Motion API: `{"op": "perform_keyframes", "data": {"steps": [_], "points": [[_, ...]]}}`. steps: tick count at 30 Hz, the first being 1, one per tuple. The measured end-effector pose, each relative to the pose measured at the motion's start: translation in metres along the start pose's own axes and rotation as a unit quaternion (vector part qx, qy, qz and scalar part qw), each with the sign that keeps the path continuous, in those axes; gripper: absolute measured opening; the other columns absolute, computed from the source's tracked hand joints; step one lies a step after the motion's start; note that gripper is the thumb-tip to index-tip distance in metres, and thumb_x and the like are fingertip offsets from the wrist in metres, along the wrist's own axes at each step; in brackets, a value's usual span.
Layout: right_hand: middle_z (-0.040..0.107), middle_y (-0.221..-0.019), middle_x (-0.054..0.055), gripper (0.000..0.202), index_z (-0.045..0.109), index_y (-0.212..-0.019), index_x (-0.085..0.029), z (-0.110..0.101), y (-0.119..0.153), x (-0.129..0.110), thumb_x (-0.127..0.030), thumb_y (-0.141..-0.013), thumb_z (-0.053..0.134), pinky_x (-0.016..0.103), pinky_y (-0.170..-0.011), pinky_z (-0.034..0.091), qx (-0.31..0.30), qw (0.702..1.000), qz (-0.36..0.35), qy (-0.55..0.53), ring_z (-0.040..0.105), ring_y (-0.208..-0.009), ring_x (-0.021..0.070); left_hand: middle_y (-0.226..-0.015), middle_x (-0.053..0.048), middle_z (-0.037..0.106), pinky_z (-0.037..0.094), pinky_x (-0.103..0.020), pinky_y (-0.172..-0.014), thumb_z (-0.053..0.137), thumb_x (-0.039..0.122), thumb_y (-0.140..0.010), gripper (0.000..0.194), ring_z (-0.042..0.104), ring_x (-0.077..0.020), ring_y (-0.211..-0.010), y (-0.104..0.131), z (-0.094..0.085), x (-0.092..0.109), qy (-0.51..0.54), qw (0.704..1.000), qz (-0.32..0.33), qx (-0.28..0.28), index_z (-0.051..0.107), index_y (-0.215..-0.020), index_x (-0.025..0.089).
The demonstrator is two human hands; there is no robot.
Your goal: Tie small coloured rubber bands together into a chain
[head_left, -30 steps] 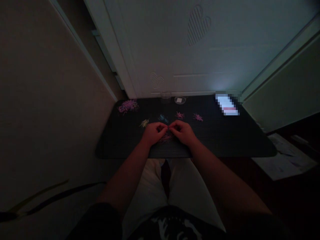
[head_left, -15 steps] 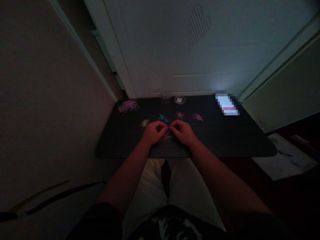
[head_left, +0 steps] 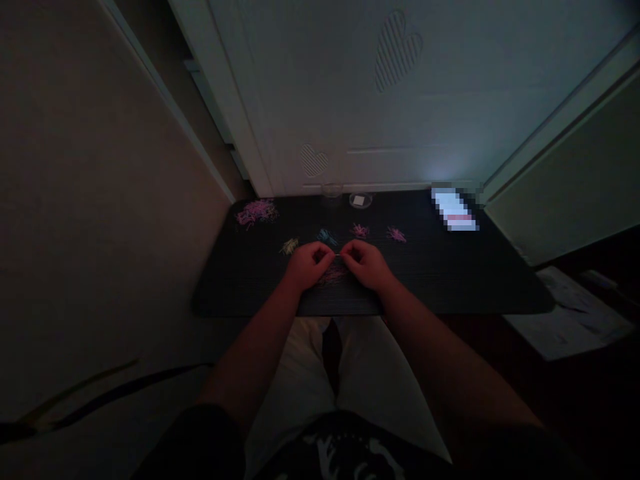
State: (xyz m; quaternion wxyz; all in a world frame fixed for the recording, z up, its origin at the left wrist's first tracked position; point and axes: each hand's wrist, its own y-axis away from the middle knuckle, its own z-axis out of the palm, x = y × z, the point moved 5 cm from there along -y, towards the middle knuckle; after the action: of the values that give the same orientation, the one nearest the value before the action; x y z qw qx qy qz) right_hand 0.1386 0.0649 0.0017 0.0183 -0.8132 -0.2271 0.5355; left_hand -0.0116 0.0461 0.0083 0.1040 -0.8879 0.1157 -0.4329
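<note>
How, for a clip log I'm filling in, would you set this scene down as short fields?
left hand: fingertips pinching one end of a thin pale strand
right hand: fingertips pinching the strand's other end
below hands: loose strands on the table
row beyond hands, left to right: yellow pile, blue pile, pink pile, second pink pile
far left corner: larger mixed pile
back edge: clear tub, round dish with white square
far right: lit screen, pixelated
light: dim
</note>
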Motion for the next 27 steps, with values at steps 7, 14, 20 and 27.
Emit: {"op": "perform_keyframes", "data": {"steps": [7, 14, 20, 27], "points": [[0.058, -0.067, 0.0, 0.008, 0.057, -0.076, -0.018, 0.0004, -0.0003, 0.0026, -0.025, -0.077, 0.053, 0.025, -0.058, 0.04, -0.007, 1.0, 0.003, -0.005, 0.051, -0.06, 0.0122, -0.07, -0.001, 0.065, 0.043, -0.022, -0.056, 0.057, 0.032, -0.079, 0.018, 0.056, -0.0109, -0.06, 0.0, 0.0, 0.0017, -0.002, 1.0, 0.004, 0.0, 0.063, -0.077, 0.015], [0.057, -0.068, 0.0, 0.008, 0.057, -0.075, -0.018, 0.0005, -0.0009, 0.0021, -0.024, -0.077, 0.053, 0.025, -0.058, 0.039, -0.011, 1.0, 0.0, 0.005, 0.051, -0.061, 0.0124, -0.068, -0.001, 0.064, 0.044, -0.021, -0.056, 0.057, 0.029, -0.078, 0.015, 0.055, -0.01, -0.058, 0.0005, -0.0003, 0.0033, -0.002, 1.0, 0.012, -0.001, 0.063, -0.078, 0.015], [0.056, -0.067, 0.0, 0.009, 0.056, -0.074, -0.017, -0.0001, -0.0009, -0.001, -0.024, -0.077, 0.052, 0.025, -0.058, 0.038, -0.01, 1.0, -0.004, 0.019, 0.05, -0.061, 0.0122, -0.067, 0.0, 0.063, 0.043, -0.022, -0.056, 0.057, 0.026, -0.077, 0.013, 0.054, -0.0098, -0.057, 0.0004, 0.0004, 0.0025, -0.003, 1.0, 0.01, -0.008, 0.064, -0.079, 0.015], [0.056, -0.066, 0.0, 0.013, 0.056, -0.071, -0.017, -0.0005, -0.0008, -0.0032, -0.025, -0.079, 0.05, 0.024, -0.057, 0.036, -0.011, 0.999, -0.009, 0.04, 0.049, -0.061, 0.0119, -0.067, 0.0, 0.062, 0.041, -0.02, -0.053, 0.058, 0.026, -0.075, 0.013, 0.052, -0.0092, -0.057, 0.0004, 0.0018, 0.0006, -0.002, 1.0, 0.012, -0.019, 0.063, -0.079, 0.015]]}}
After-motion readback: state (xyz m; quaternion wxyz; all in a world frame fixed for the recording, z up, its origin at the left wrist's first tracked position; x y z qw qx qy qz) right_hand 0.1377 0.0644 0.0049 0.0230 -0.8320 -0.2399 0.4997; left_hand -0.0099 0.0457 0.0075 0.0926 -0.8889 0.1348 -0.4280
